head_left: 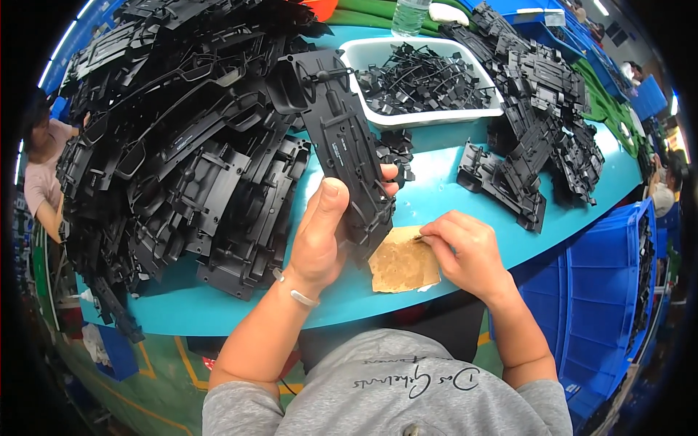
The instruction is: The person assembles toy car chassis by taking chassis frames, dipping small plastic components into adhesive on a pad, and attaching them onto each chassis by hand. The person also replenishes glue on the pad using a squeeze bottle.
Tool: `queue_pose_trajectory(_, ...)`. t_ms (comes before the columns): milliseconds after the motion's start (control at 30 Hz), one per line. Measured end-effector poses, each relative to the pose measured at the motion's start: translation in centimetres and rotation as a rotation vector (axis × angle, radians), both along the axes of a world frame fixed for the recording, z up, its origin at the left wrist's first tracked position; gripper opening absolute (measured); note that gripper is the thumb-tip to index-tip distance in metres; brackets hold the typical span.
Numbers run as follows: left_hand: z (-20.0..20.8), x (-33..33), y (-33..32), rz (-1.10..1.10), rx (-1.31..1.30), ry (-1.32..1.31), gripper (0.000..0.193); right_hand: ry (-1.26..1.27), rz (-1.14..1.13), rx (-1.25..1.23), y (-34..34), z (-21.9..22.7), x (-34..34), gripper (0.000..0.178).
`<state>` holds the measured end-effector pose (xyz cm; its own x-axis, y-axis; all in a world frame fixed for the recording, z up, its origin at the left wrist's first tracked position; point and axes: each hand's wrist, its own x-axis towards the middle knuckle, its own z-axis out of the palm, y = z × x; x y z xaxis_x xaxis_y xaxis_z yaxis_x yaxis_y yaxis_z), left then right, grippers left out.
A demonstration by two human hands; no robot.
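Note:
My left hand (318, 236) grips a long black moulded plastic part (343, 142) by its lower end. The thumb lies along the near side, and fingertips show at the far edge. The part stands tilted above the table, its ribbed face turned up. Over a piece of brown cardboard (402, 267), stained and worn, my right hand (467, 251) is closed in a pinch. A small dark tip shows at its fingertips, at the cardboard's upper right corner. What the fingers hold is too small to name.
Black plastic parts (196, 189) are heaped high on the left of the turquoise table (320, 309); another pile (538, 87) lies at the right. A white tub (443, 116) holds small black pieces, with a clear bottle (409, 18) behind. Blue crates (582, 283) stand lower right. A person (45, 163) is at the left.

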<state>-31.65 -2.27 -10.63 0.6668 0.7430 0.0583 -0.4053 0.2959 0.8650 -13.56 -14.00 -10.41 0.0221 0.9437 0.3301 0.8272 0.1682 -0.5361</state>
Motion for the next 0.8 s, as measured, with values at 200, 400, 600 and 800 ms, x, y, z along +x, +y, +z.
queue_pose_trajectory(200, 0.2, 0.2, -0.1, 0.009, -0.012, -0.001, 0.08, -0.091, -0.019, 0.013, -0.3, -0.3, -0.1, 0.007)
queue_pose_trajectory(400, 0.1, 0.1, -0.2, -0.001, -0.019, 0.01, 0.08, -0.105, -0.024, 0.013, -0.3, -0.1, -0.2, 0.007)
queue_pose_trajectory(600, 0.4, 0.1, -0.2, -0.007, -0.028, 0.031, 0.081, -0.435, 0.077, -0.042, -0.1, 1.7, 0.0, 0.014)
queue_pose_trajectory(800, 0.4, 0.1, -0.2, -0.012, -0.022, 0.029, 0.082, -0.605, 0.262, -0.117, 0.4, 2.7, -0.3, 0.016)
